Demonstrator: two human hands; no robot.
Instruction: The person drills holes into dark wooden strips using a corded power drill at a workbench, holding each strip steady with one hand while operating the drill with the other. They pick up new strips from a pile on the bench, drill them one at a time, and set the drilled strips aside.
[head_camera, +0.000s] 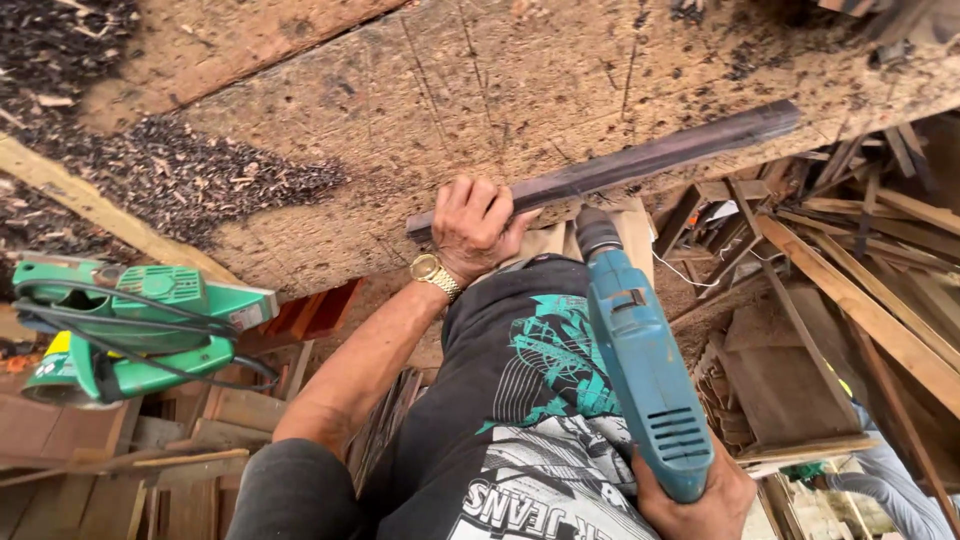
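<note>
Both hands are engaged and well apart. Right hand (700, 505), at 5 o'clock in the view, is closed around the grip of a blue electric drill (640, 375); only the upper part of this hand is visible at the lower frame edge. Drill body extends from 5 o'clock toward 12 o'clock, with its dark chuck (596, 232) pointing at the near edge of the bench (400, 120). Whether the chuck tip touches the wood cannot be determined.

Left hand (475, 225), just above centre, is clamped down on the near end of a long dark wooden strip (640, 158), fingers curled over its top. A gold wristwatch (436, 273) sits on this wrist. The forearm runs down toward 7 o'clock. A black printed shirt (530, 420) fills the lower centre between the two arms.

Dark wooden strip lies along the near edge of the bench, running from the left hand toward 2 o'clock, where its far end rises slightly in the frame.

At 9 o'clock, a green power tool (140, 320) rests with a black cord (130, 325) looped over its body.

Bench surface is rough, pale, scored timber covering the upper frame. Dark wood shavings (190, 175) lie in a heap at 10 o'clock and thinly at 1 o'clock.

At 3 o'clock, below bench level, loose timber offcuts (860, 300) lie stacked and crossed.
</note>
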